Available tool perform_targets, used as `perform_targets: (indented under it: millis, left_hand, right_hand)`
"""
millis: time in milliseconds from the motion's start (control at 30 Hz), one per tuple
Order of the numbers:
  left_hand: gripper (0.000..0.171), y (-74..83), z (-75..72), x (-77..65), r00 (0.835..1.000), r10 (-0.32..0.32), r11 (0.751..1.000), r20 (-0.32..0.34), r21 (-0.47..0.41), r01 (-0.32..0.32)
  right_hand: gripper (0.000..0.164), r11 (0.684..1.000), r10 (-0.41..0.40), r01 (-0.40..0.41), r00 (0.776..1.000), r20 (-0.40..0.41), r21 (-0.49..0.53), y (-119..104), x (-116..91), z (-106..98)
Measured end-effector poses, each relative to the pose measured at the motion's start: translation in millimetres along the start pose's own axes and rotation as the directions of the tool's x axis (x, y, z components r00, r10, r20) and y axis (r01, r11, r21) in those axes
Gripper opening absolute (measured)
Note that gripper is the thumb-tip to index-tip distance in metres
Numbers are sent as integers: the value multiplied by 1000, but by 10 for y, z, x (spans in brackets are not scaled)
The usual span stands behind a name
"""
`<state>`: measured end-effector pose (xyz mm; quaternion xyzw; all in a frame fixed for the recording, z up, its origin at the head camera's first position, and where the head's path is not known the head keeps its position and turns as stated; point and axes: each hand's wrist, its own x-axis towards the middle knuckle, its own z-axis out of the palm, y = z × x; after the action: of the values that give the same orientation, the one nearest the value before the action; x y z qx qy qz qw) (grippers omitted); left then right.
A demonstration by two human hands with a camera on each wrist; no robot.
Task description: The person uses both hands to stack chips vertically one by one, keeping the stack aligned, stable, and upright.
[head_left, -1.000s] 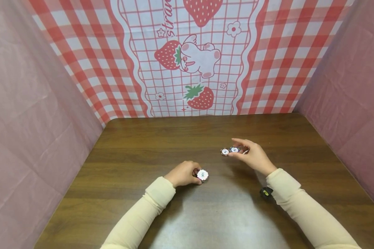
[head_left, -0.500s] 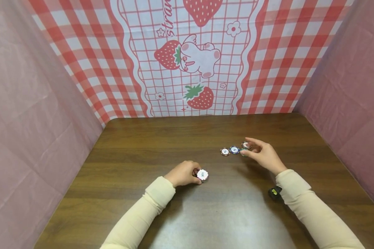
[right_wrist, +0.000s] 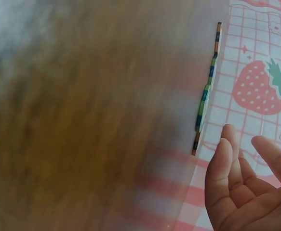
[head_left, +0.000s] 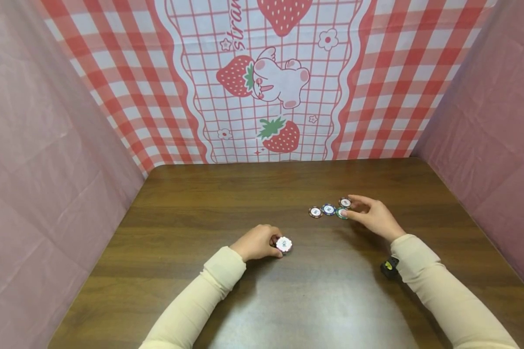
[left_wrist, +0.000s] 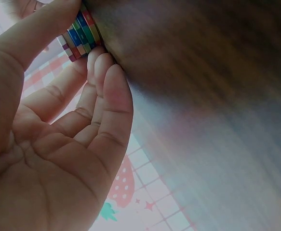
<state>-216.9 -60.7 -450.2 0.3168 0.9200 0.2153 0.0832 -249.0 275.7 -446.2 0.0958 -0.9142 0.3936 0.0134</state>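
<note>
My left hand (head_left: 256, 243) pinches a short stack of poker chips between thumb and fingers, a white chip (head_left: 284, 244) on top. In the left wrist view the edges of that chip stack (left_wrist: 83, 33) show white, blue, green and red bands. My right hand (head_left: 375, 216), thumb and fingers apart, is beside several flat chips on the table. A brown-edged chip (head_left: 316, 212), a blue chip (head_left: 329, 209) and a green chip (head_left: 341, 213) form a row. Behind the green one lies another brown chip (head_left: 344, 202). The right thumb overlaps the green chip in the head view.
The chips lie on a dark wooden table (head_left: 227, 194). A checked cloth with strawberries (head_left: 281, 136) hangs along its far edge. Pink drapes (head_left: 61, 160) flank both sides. A black device (head_left: 389, 268) sits under the right wrist.
My right hand has drawn back to the right, uncovering the green chip and the rear brown chip. The left hand keeps its hold on the stack in the same place.
</note>
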Motion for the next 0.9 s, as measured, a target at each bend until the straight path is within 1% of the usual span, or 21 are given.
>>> perform_targets:
  millis: [167, 300, 467, 600, 733, 900]
  left_hand:
    - [34, -6, 6, 2, 1000, 2, 1000, 1, 3, -2]
    - [35, -5, 5, 3, 1000, -1, 1000, 1, 10, 1]
    - [35, 2, -7, 3, 1000, -3, 1000, 1, 9, 3]
    - [35, 7, -13, 2, 1000, -4, 1000, 4, 8, 4]
    - [35, 9, -14, 0, 1000, -4, 1000, 4, 12, 4]
    - [36, 2, -9, 2, 1000, -5, 1000, 5, 7, 5]
  right_hand:
    - [66, 998, 61, -63, 995, 76, 27, 41, 17, 1]
    - [69, 997, 72, -74, 992, 105, 16, 69, 31, 1]
    - [73, 998, 67, -66, 987, 147, -11, 88, 52, -2]
    - [74, 998, 55, -49, 985, 164, -38, 88, 81, -9]
    - [71, 997, 48, -38, 986, 163, -64, 73, 115, -12]
    - [61, 994, 37, -19, 986, 163, -111, 66, 160, 1]
